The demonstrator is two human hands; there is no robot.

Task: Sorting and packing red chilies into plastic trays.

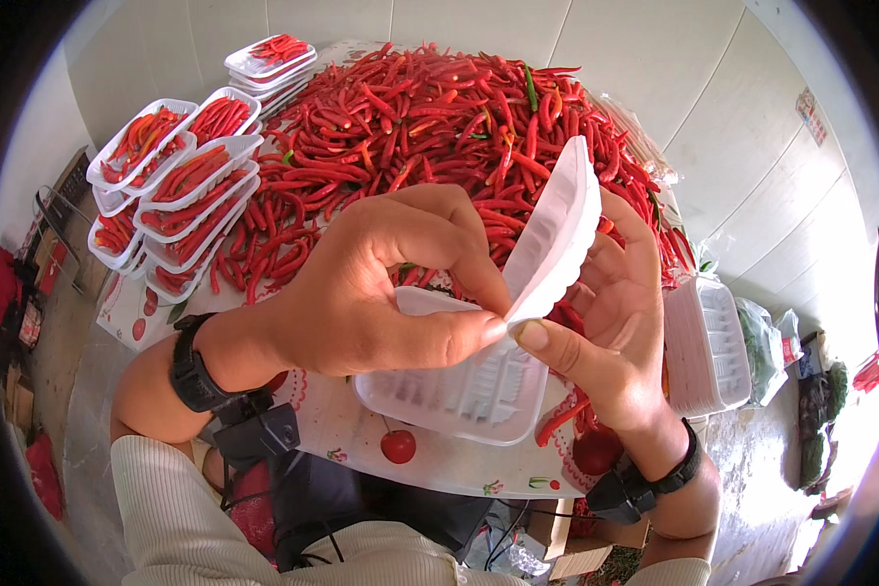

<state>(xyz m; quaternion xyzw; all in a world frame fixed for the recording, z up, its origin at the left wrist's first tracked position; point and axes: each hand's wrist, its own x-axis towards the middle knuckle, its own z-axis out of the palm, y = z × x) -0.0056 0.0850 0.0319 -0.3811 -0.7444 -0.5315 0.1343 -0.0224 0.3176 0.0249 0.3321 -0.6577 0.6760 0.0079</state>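
Observation:
Between both hands a white plastic tray [557, 234] is held up on its edge, tilted. My left hand [403, 286] pinches its lower corner between thumb and forefinger. My right hand [608, 322] has its thumb at the same corner, with the other fingers spread behind the tray. Below them another white plastic tray [454, 395], with no peppers in it, lies on the patterned tablecloth [337, 439]. Behind the hands rises a large heap of red chili peppers [425, 124], with a green one [531, 89] near its top.
Trays filled with red peppers [190, 176] are stacked at the left, and more filled trays [271, 58] at the back left. A stack of nested white trays [707, 344] stands at the right edge, beside plastic bags [762, 351]. A cardboard box [579, 549] sits below the table's front edge.

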